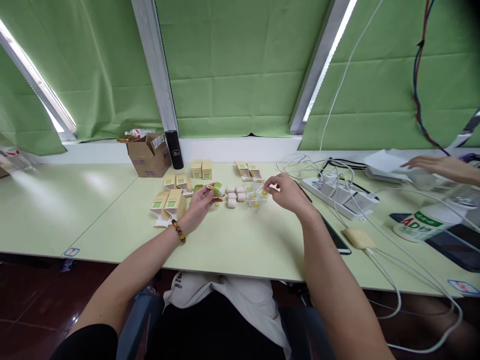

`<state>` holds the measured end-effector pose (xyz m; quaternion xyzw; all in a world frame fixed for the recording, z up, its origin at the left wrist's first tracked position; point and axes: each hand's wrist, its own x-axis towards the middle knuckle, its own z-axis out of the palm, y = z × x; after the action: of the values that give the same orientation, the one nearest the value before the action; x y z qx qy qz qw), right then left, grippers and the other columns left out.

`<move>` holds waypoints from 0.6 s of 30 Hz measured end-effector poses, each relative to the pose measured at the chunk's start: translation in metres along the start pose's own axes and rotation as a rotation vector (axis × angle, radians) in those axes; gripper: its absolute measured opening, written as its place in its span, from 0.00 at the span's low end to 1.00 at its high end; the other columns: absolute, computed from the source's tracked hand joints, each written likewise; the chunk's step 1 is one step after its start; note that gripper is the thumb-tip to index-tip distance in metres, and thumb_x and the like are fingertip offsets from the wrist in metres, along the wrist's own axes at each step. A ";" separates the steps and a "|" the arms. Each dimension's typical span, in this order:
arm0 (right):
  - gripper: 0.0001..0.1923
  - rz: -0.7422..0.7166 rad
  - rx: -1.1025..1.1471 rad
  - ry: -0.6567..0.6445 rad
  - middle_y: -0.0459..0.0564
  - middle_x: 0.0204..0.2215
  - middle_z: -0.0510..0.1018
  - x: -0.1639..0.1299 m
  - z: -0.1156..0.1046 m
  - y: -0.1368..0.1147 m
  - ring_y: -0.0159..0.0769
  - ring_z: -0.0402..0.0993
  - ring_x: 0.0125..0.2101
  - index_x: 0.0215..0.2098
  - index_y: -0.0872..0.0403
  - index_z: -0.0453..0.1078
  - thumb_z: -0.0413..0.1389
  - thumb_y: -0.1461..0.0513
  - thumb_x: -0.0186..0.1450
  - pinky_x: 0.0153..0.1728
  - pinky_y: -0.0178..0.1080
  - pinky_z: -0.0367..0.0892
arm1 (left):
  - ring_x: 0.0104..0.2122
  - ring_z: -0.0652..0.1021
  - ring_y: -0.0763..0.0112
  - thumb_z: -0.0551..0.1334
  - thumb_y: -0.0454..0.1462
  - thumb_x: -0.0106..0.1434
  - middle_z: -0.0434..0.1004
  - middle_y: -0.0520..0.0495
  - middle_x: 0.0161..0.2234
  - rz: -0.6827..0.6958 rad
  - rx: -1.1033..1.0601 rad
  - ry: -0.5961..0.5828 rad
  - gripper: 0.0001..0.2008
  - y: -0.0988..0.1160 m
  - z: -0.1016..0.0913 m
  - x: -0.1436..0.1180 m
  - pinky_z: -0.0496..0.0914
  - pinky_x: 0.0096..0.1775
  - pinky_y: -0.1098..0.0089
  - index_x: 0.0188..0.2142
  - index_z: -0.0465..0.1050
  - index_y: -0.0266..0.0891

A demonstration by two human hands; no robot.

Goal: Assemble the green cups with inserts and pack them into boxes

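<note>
Left hand point(200, 204) pinched a green piece point(217, 188) over the tabletop point(240, 240), short of its far edge; right hand point(288, 194) at clear containers point(256, 198), grip unclear — seemingly a picking-up step, next needing a sure fingertip hold.

1. A pale table point(240, 245) carries everything, with a seam across its left part.
2. Back left: an open cardboard box point(150, 162) beside a black cylinder point(174, 150).
3. Middle: small yellow cartons point(171, 204), pinkish-white pieces point(231, 203) and clear pieces with yellow bits point(255, 204).
4. Right: a white power strip point(348, 212), a phone point(338, 239), a pale yellow case point(359, 238) and a white bottle point(422, 225).
</note>
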<state>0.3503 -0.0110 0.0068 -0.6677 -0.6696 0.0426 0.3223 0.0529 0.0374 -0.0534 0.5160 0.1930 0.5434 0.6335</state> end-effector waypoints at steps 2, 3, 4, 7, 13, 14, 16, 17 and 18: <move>0.09 -0.113 0.260 0.012 0.55 0.45 0.75 0.001 0.009 -0.006 0.43 0.75 0.41 0.38 0.50 0.77 0.57 0.56 0.68 0.45 0.47 0.74 | 0.43 0.82 0.66 0.76 0.45 0.62 0.81 0.43 0.46 0.011 -0.010 0.008 0.20 0.000 0.000 0.000 0.77 0.49 0.63 0.47 0.79 0.37; 0.10 -0.150 0.403 -0.012 0.54 0.46 0.75 0.002 0.014 -0.010 0.41 0.75 0.40 0.38 0.50 0.75 0.58 0.53 0.68 0.42 0.46 0.75 | 0.43 0.82 0.66 0.76 0.46 0.62 0.81 0.44 0.46 0.019 -0.016 0.014 0.19 0.000 0.000 0.001 0.76 0.49 0.64 0.47 0.79 0.37; 0.13 -0.166 0.550 -0.063 0.53 0.45 0.76 0.002 0.018 -0.016 0.40 0.74 0.39 0.38 0.50 0.73 0.59 0.50 0.68 0.38 0.44 0.76 | 0.43 0.82 0.66 0.76 0.46 0.62 0.81 0.44 0.46 0.029 -0.022 0.022 0.19 0.001 -0.001 0.001 0.76 0.48 0.64 0.46 0.79 0.36; 0.20 -0.128 0.927 -0.191 0.53 0.48 0.79 -0.001 0.030 -0.032 0.41 0.76 0.42 0.39 0.49 0.71 0.65 0.43 0.64 0.35 0.42 0.78 | 0.45 0.82 0.65 0.76 0.47 0.61 0.81 0.44 0.46 0.056 -0.036 0.050 0.19 0.002 -0.001 0.001 0.76 0.49 0.64 0.43 0.79 0.36; 0.21 -0.038 1.408 -0.342 0.51 0.53 0.82 -0.014 0.051 -0.052 0.49 0.82 0.50 0.40 0.46 0.66 0.69 0.47 0.60 0.49 0.55 0.78 | 0.45 0.82 0.65 0.76 0.48 0.61 0.81 0.44 0.45 0.064 -0.047 0.077 0.19 0.001 -0.003 0.003 0.76 0.50 0.63 0.42 0.78 0.37; 0.20 -0.027 1.420 -0.334 0.52 0.54 0.82 -0.015 0.054 -0.053 0.50 0.81 0.52 0.40 0.46 0.66 0.67 0.47 0.61 0.49 0.56 0.77 | 0.44 0.82 0.65 0.76 0.48 0.61 0.81 0.44 0.45 0.064 -0.045 0.076 0.19 0.001 -0.003 0.003 0.76 0.50 0.63 0.41 0.78 0.37; 0.16 -0.009 1.398 -0.319 0.54 0.56 0.81 -0.018 0.060 -0.055 0.51 0.81 0.52 0.41 0.45 0.64 0.62 0.48 0.62 0.47 0.56 0.75 | 0.44 0.82 0.65 0.76 0.48 0.61 0.81 0.44 0.44 0.066 -0.042 0.072 0.19 0.001 -0.003 0.003 0.76 0.51 0.62 0.41 0.78 0.37; 0.15 -0.002 1.382 -0.311 0.55 0.56 0.81 -0.020 0.062 -0.056 0.51 0.81 0.49 0.40 0.46 0.64 0.60 0.49 0.62 0.46 0.56 0.75 | 0.44 0.82 0.65 0.76 0.48 0.61 0.81 0.44 0.45 0.067 -0.040 0.070 0.19 0.001 -0.003 0.003 0.76 0.51 0.62 0.41 0.78 0.37; 0.13 0.007 1.372 -0.308 0.56 0.56 0.81 -0.020 0.063 -0.057 0.50 0.81 0.46 0.39 0.46 0.63 0.58 0.50 0.62 0.44 0.56 0.74 | 0.44 0.82 0.65 0.76 0.48 0.61 0.82 0.43 0.45 0.067 -0.036 0.068 0.19 0.001 -0.003 0.003 0.76 0.51 0.62 0.42 0.78 0.37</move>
<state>0.2682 -0.0123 -0.0228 -0.3023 -0.5275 0.5506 0.5720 0.0515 0.0411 -0.0531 0.4919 0.1873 0.5849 0.6171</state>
